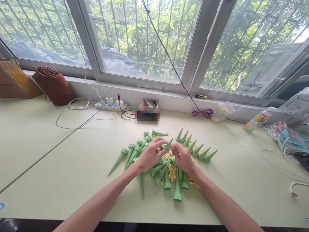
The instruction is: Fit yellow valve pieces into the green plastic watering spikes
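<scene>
Over the middle of the table, my left hand (pixel 151 154) grips a green plastic spike (pixel 169 144) between thumb and fingers, its point tilted up. Close beside it, my right hand (pixel 183 158) has its fingers pinched together; whatever they hold is hidden. Beneath both hands lies a heap of loose green spikes (pixel 178 185) with ribbed caps, mixed with small yellow plastic pieces (pixel 172 174). To the right, several green spikes (pixel 198 150) stand point up in a slanting row. More capped spikes (pixel 118 161) lie left of my left hand.
Along the window sill are a brown drawstring bag (pixel 53 85), a power strip (pixel 96 105), a small open box (pixel 142 104) and coiled wires (pixel 204 113). A bottle (pixel 259 120) and bagged items (pixel 288 137) lie at the right. A white cable (pixel 58 117) loops across the left side.
</scene>
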